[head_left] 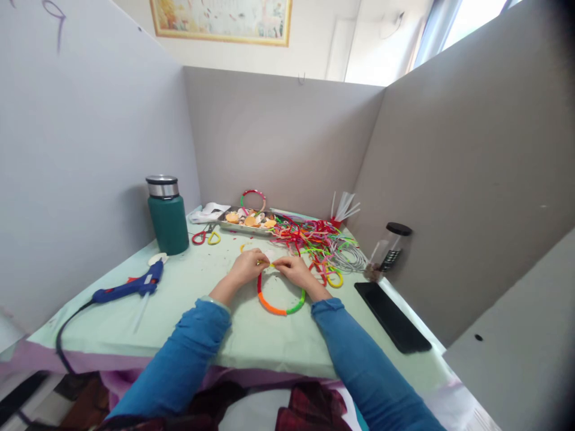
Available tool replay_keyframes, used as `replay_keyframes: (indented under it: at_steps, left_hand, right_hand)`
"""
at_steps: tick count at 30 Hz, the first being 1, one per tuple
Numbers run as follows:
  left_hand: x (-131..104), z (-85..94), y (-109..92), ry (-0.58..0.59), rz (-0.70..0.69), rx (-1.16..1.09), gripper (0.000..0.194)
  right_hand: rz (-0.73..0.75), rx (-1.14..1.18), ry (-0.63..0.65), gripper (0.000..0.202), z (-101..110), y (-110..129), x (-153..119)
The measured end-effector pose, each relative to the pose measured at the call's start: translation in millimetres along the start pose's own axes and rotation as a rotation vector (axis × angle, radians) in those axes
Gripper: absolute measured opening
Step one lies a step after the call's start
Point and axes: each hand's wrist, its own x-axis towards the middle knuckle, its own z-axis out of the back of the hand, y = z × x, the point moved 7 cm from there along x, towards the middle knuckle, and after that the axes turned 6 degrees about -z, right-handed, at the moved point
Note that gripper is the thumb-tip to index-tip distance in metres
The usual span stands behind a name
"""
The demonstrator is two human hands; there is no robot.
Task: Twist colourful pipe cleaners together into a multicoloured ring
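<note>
A ring (272, 309) wrapped in red, orange and green sections lies on the pale green table cover, its far part hidden by the hands. At its far side, my left hand (250, 265) and my right hand (294, 271) meet almost fingertip to fingertip. Both hands are pinched around a small yellow strand (272, 264) between them. Just beyond my right hand spreads a tangled heap of coloured cords (299, 232). Red and yellow scissor handles (335, 278) show beside my right wrist.
Left stand a green bottle (168, 221) and a blue glue gun (130, 288). Behind are scissors (206, 237), a metal tray (245, 227) and another ring (253, 193). Right are a black phone (390, 316), a clear bottle (392, 251) and glue sticks (345, 206). Grey partitions enclose the table.
</note>
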Motion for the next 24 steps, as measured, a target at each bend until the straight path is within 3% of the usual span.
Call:
replay_keyframes:
  at_steps: [5, 8, 14, 21, 24]
  left_hand:
    - [0.0, -1.8, 0.0, -0.021, -0.033, -0.076, 0.019]
    - [0.6, -5.5, 5.3, 0.0, 0.022, -0.159, 0.02]
    - [-0.2, -8.3, 10.7, 0.049, 0.192, -0.38, 0.022]
    - [-13.4, -13.7, 17.0, 0.134, 0.537, -0.745, 0.026]
    - [-16.2, -12.8, 14.3, 0.15, 0.593, -0.836, 0.028]
  right_hand:
    - [0.011, 0.037, 0.056, 0.021, -4.1, 3.9, -0.9]
    - [0.02, 0.038, 0.104, 0.022, -6.9, 7.3, -2.1]
    - [0.044, 0.027, 0.139, 0.018, -8.6, 10.0, -4.5]
    - [0.03, 0.129, 0.171, 0.02, -11.1, 13.0, -7.2]
    - [0.038, 0.154, 0.144, 0.02, -7.9, 17.1, -7.6]
